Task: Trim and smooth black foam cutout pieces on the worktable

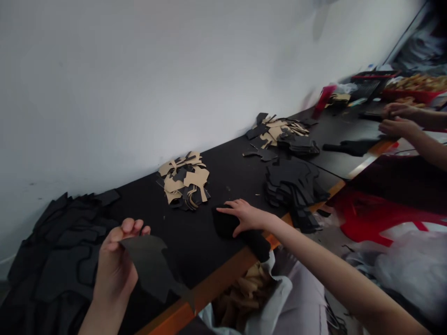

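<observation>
My left hand (120,253) pinches a thin dark grey cut-out piece (153,267) by its upper corner. The piece hangs tilted above the front of the black table (188,246). Spread over a black shaped piece (223,223), my right hand (244,216) seems to touch it with fingers apart. That piece lies flat, its narrow end reaching past the wooden table edge. Left of my left hand is a large heap of black cut-outs (70,260). A stack of similar dark pieces (293,181) lies to the right of my right hand.
Tan and black scraps (188,179) lie near the wall, with another scrap pile (279,132) farther right. Below the edge sits an open bag of brown pieces (240,293). At right, another person's hands (398,121) work near a black piece (352,147).
</observation>
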Motion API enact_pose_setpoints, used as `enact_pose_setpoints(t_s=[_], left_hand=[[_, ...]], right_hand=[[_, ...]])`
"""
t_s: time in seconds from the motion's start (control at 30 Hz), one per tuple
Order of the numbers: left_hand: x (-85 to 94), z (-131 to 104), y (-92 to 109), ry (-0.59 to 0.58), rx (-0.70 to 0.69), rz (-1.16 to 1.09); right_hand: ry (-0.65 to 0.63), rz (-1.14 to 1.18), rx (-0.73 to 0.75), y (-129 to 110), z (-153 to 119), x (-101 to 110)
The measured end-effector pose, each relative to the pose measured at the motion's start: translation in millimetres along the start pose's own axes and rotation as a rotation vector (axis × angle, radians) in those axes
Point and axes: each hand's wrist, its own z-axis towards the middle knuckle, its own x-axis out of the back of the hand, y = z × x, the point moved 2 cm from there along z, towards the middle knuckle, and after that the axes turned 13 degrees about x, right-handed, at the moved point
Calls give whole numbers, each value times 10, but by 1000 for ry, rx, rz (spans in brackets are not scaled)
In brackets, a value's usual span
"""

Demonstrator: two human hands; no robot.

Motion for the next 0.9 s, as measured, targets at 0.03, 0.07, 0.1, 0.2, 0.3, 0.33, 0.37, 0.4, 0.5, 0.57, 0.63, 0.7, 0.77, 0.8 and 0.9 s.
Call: enact_pose_setpoints(t_s=[0.03,0.07,0.1,0.2,0.3,0.33,0.37,0.4,0.5,0.57,0.63,0.7,0.77,0.8,0.9], left_hand=[[17,4,3,4,2,-8],[27,10,1,4,6,-14],[28,16,-2,0,5,-16],[-24,27,-27,-3,-5,36],[-159,37,-84,25,4,113],[-220,45,-114,30,24,129],[-287,57,-151,34,50,135],[-354,72,-194,43,82,133],[-540,130,-350,92,185,90],[-643,175,-470,102,246,73],[-726,220,-594,67,290,90],[-783,265,-716,31,333,117],[-815,303,-827,23,384,132],[-825,317,-877,23,418,137],[-851,338,-980,-26,508,100]], right_hand=[[15,3,8,5,-18,1],[21,7,11,9,-30,-4],[20,13,9,12,-35,-14],[-10,28,-4,6,-20,-43],[2,6,-19,-45,-41,-13],[59,-20,-22,-80,-78,16],[155,-51,-22,-125,-136,49],[291,-83,-18,-184,-217,80],[830,-185,24,-425,-580,83],[1011,-256,103,-609,-817,-34],[943,-294,226,-764,-962,-206],[886,-302,289,-853,-1040,-360],[953,-278,252,-878,-1079,-447],[1011,-247,205,-880,-1090,-463],[1190,-158,126,-930,-1110,-413]])
